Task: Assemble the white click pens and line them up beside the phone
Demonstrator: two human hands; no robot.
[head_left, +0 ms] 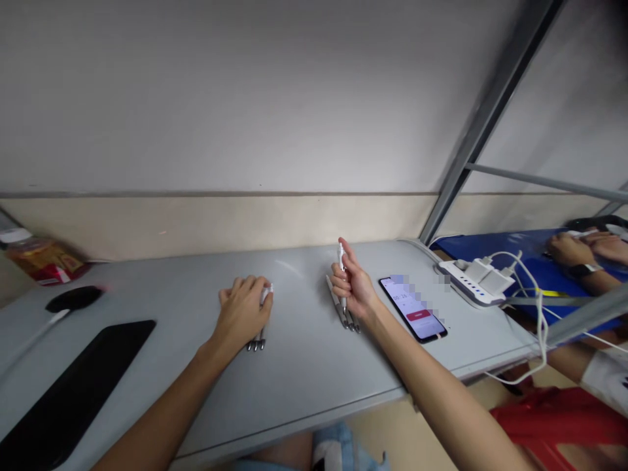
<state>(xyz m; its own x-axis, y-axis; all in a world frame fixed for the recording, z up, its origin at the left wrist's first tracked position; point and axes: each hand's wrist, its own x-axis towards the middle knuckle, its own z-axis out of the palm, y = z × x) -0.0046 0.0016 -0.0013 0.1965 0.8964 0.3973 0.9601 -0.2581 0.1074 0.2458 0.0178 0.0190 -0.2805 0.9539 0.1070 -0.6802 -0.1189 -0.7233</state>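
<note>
My right hand is closed around a white pen, which it keeps upright a little above the grey table. Just below and behind that hand lie several more pens with silver tips, partly hidden by it. My left hand rests on the table with its fingers curled over a small group of pens. Three silver tips stick out toward me from under it, and a white end shows by the thumb. The palm hides the middle of these pens.
To the right lie a phone with a lit timer and a white power strip with plugs and cables. At left are a dark mat, a black round disc and a bottle. A co-worker's hands are beyond the metal frame.
</note>
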